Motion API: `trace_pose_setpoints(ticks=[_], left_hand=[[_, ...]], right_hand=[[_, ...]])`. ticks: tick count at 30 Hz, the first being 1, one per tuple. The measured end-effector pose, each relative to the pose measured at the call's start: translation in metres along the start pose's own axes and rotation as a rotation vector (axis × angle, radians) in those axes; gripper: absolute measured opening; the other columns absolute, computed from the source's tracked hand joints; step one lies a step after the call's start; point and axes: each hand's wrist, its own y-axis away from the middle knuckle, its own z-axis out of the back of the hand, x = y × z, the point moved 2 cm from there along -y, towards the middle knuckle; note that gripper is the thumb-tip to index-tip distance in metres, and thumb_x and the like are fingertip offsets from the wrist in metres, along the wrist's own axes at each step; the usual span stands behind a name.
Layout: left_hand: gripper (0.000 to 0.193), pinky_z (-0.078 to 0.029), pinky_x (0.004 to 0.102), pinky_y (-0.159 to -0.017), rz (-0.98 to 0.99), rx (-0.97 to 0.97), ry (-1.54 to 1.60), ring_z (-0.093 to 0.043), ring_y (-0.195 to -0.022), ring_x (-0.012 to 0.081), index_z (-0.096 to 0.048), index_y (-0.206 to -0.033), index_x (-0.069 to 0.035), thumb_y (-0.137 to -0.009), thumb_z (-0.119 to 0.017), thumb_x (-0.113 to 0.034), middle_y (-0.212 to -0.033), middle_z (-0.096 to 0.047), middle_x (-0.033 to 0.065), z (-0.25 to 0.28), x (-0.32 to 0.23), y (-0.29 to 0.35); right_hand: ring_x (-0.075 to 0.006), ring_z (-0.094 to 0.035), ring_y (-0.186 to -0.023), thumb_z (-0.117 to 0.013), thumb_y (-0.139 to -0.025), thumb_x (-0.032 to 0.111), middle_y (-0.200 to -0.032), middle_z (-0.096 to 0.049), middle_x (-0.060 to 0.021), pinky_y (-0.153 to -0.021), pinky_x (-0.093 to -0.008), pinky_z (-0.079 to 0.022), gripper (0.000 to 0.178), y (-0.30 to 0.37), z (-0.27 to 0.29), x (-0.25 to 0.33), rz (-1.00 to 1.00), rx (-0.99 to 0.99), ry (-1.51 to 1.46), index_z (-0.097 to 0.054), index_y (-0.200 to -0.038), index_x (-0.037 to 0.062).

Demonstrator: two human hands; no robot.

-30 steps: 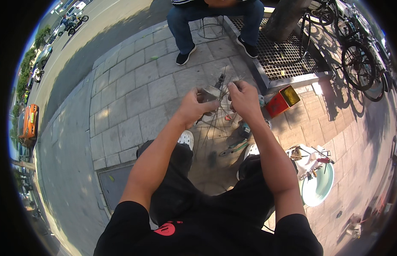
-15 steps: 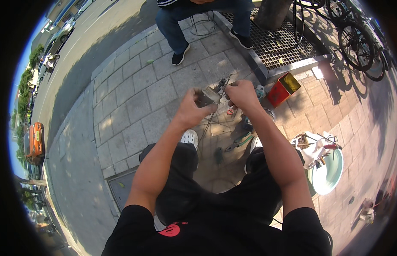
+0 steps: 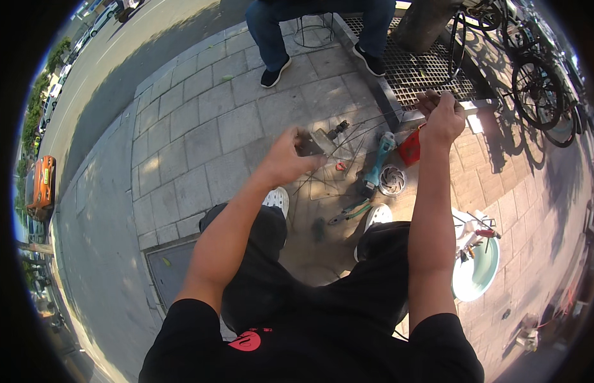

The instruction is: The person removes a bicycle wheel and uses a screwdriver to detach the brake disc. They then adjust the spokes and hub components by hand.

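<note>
My left hand (image 3: 289, 153) is closed around a grey, boxy metal part (image 3: 322, 140) with a black fitting (image 3: 338, 129) at its far end. Farther right and raised, my right hand (image 3: 442, 120) has its fingers pinched together. A thin dark wire (image 3: 375, 121) stretches from beside the metal part toward these fingers; its end at the fingertips is too small to make out. Below the hands, several thin rods or wires lie on the paving with a small red-orange item (image 3: 340, 166). Pliers with green handles (image 3: 351, 212) lie between my feet.
A teal power tool (image 3: 379, 159) and a round slotted metal disc (image 3: 392, 180) lie near my right foot. Beyond stands a red container (image 3: 410, 148). A pale green basin (image 3: 479, 277) with tools is at right. Another person (image 3: 271, 38) sits opposite, beside a metal grate (image 3: 431, 73).
My right hand has moved away from the metal part, up and to the right, drawing out the thin wire. My left hand stays on the part. The power tool and disc have come into clearer view.
</note>
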Motion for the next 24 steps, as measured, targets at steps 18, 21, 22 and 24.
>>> trace_pose_setpoints(ticks=[18, 21, 22, 24], left_hand=[[0.065, -0.056, 0.0351, -0.087, -0.060, -0.053, 0.133, -0.066, -0.104, 0.0210, -0.053, -0.130, 0.004, -0.082, -0.090, -0.020, -0.114, -0.068, 0.0154, 0.003, 0.005, -0.010], [0.063, -0.055, 0.0347, -0.085, -0.070, -0.011, 0.016, -0.065, -0.102, 0.0202, -0.054, -0.128, 0.004, -0.081, -0.090, -0.021, -0.110, -0.068, 0.0143, 0.012, -0.002, -0.007], [0.063, -0.055, 0.0344, -0.084, -0.067, 0.002, -0.035, -0.065, -0.101, 0.0198, -0.054, -0.128, 0.004, -0.082, -0.089, -0.020, -0.109, -0.068, 0.0140, 0.015, -0.007, -0.001], [0.060, -0.056, 0.0346, -0.081, -0.040, 0.005, 0.089, -0.065, -0.098, 0.0194, -0.055, -0.128, 0.004, -0.083, -0.088, -0.017, -0.108, -0.068, 0.0138, 0.017, -0.013, 0.005]], right_hand=[[-0.0055, -0.039, -0.048, -0.070, -0.098, 0.019, -0.074, -0.056, 0.0011, -0.043, -0.0252, -0.030, 0.014, 0.053, -0.034, -0.018, -0.215, 0.309, 0.064, -0.066, -0.093, 0.0058], [-0.0078, -0.039, -0.044, -0.064, -0.098, 0.019, -0.068, -0.053, -0.0009, -0.041, -0.0270, -0.030, 0.019, 0.015, -0.013, 0.003, -0.057, 0.054, -0.006, -0.063, -0.088, 0.0034], [-0.0083, -0.039, -0.043, -0.062, -0.098, 0.019, -0.067, -0.053, -0.0013, -0.040, -0.0274, -0.030, 0.020, -0.002, 0.001, 0.008, -0.040, 0.038, -0.005, -0.061, -0.086, 0.0038], [-0.0084, -0.038, -0.043, -0.059, -0.099, 0.021, -0.064, -0.051, -0.0013, -0.040, -0.0273, -0.029, 0.023, -0.009, 0.016, 0.022, -0.035, 0.004, 0.062, -0.056, -0.083, 0.0056]])
